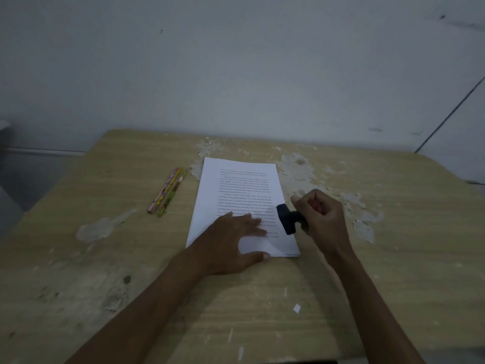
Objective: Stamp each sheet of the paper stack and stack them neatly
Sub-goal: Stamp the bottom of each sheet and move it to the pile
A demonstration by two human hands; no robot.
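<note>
The paper stack lies mid-table. The left hand presses it flat, fingers spread; the right hand grips the stamp at its right edge. Sheets look light, floppy, slippery; lift by a corner.

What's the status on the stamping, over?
Left hand flat on paper stack. Right hand grips stamp, tilted, above stack's right edge. Pencils lie clear, left.

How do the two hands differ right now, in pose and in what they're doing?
The left hand lies flat and open, fingers spread on the paper stack; the right hand is closed in a fist around the stamp. The left presses the sheet; the right holds the stamp tilted at the stack's right edge. Both are bare.
</note>
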